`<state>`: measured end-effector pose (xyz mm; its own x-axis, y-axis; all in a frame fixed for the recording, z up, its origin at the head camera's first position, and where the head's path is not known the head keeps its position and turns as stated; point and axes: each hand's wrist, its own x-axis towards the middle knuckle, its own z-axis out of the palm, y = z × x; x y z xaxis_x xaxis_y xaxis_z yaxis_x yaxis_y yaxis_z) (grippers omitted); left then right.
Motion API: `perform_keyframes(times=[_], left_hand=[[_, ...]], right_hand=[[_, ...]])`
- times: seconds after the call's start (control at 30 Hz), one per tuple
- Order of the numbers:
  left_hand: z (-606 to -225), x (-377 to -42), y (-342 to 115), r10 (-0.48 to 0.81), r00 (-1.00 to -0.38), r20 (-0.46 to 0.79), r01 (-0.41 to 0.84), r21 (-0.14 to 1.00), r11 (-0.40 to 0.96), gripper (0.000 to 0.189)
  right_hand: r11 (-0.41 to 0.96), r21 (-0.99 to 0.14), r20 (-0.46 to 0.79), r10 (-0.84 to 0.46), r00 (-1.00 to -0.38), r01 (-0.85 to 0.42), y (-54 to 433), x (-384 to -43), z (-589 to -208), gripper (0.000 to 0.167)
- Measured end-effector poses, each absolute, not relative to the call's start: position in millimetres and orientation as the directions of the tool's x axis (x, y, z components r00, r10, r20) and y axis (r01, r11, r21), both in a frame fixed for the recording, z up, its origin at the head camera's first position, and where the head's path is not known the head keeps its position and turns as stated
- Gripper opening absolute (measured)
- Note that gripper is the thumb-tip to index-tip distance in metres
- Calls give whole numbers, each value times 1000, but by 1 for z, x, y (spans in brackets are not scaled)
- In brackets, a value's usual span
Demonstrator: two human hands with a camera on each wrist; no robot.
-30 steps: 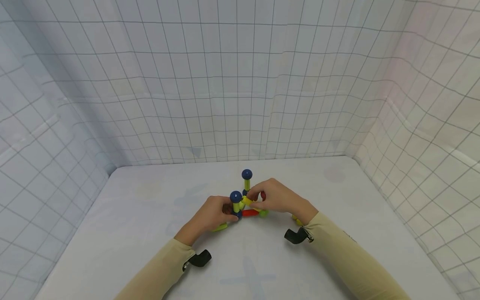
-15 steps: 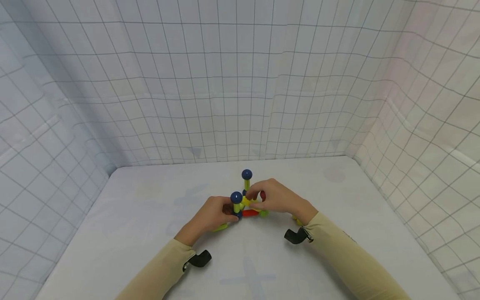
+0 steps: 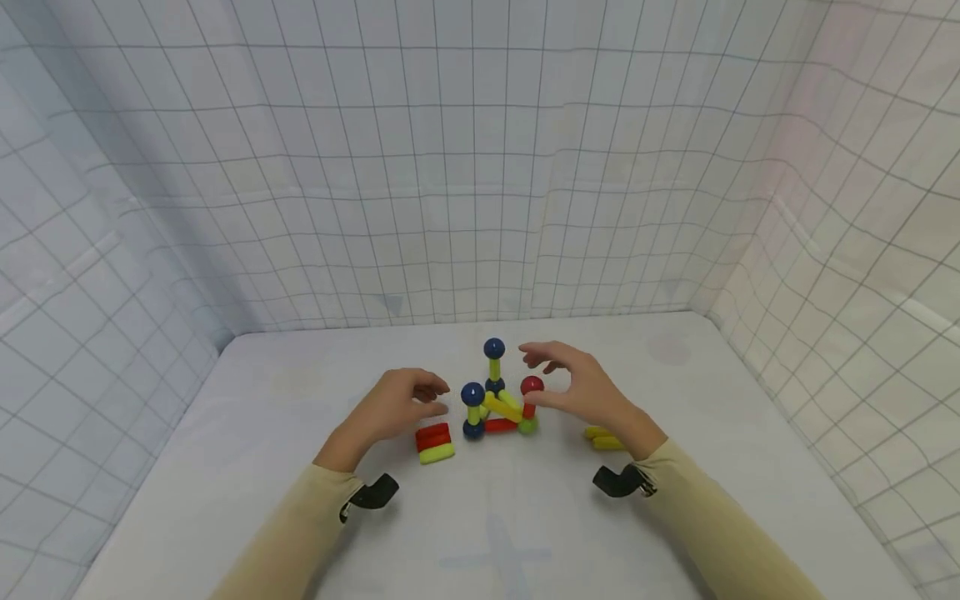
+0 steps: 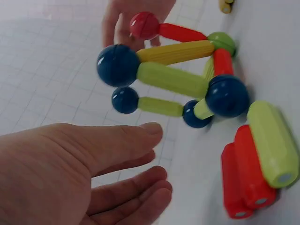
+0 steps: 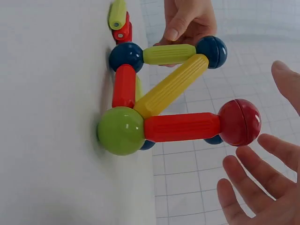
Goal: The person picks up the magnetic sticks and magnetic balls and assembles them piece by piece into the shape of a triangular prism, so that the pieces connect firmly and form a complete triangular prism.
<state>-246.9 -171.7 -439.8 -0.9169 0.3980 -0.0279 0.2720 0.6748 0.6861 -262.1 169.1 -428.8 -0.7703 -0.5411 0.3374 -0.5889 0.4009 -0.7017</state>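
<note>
A frame of magnetic rods and balls stands on the table between the hands. Its three uprights are two lime rods topped by blue balls (image 4: 118,65) and a red rod (image 5: 182,127) topped by a red ball (image 5: 239,122). From the green ball (image 5: 121,131) at the base, a yellow rod (image 5: 173,86) slants up to the near blue top ball. My left hand (image 3: 393,403) hovers left of the frame, fingers loosely bent and holding nothing. On the other side my right hand (image 3: 583,385) has its fingers spread around the red ball, thumb overlapping it in the head view.
Two loose red rods (image 3: 432,436) and a lime rod (image 3: 437,453) lie side by side left of the frame, below the left hand. Loose yellow rods (image 3: 606,441) lie under the right wrist. A grid-patterned curtain (image 3: 480,208) encloses the white table (image 3: 300,367) at back and sides.
Both hands have drawn apart. The left hand let go of the near blue-and-lime upright and moved left; the right hand released the yellow rod, which stays in the frame, and moved right.
</note>
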Motion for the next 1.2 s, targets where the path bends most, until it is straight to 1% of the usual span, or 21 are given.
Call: perform_keyframes(times=[0.13,0.23,0.33,0.43,0.53,0.77,0.9,1.03,1.2], left_hand=[[-433,-251,-189,400,-908,-123,228,657,718,25],[-435,-252,-191,428,-888,-167,226,653,723,19],[-440,-253,-188,459,-868,-190,244,642,727,13],[-444,-252,-183,471,-858,-205,262,613,745,9],[-446,-251,-180,462,-861,-212,263,591,763,5],[-446,-251,-178,431,-881,-194,259,565,784,9],[-447,-252,-178,413,-890,-194,253,545,800,10],[-450,-252,-178,417,-888,-196,264,525,809,10],[-450,-251,-177,422,-885,-195,268,529,806,10]], right_hand=[[393,-726,340,-507,-792,-564,179,-255,-435,71],[424,-736,282,-516,-809,-527,185,-252,-439,70],[479,-738,178,-540,-823,-474,187,-252,-442,60],[531,-729,72,-569,-819,-433,186,-252,-446,47],[555,-722,24,-577,-816,-414,183,-253,-451,38],[532,-739,32,-585,-810,-413,178,-255,-465,32],[538,-739,32,-573,-819,-406,175,-255,-469,30],[540,-732,49,-565,-823,-415,173,-253,-472,28],[550,-723,57,-555,-830,-418,171,-253,-477,27]])
